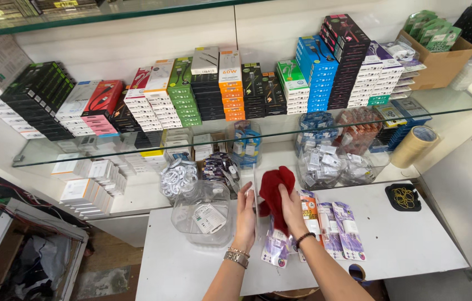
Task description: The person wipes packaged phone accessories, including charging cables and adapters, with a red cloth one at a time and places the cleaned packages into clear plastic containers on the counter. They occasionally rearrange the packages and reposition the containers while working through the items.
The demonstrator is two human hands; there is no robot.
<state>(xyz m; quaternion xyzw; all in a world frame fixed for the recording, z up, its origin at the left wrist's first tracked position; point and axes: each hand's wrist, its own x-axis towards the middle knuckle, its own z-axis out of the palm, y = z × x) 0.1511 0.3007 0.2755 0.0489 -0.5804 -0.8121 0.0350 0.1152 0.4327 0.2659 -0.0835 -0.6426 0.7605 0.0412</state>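
White worktop (414, 245) below a glass shelf (448, 103) of stacked boxes; left hand (245, 214) and right hand (293, 209), grips closed, hold a red cloth (274, 192).

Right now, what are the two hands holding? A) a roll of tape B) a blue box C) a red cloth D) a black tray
C: the left hand and the right hand both grip a dark red cloth above the white table.
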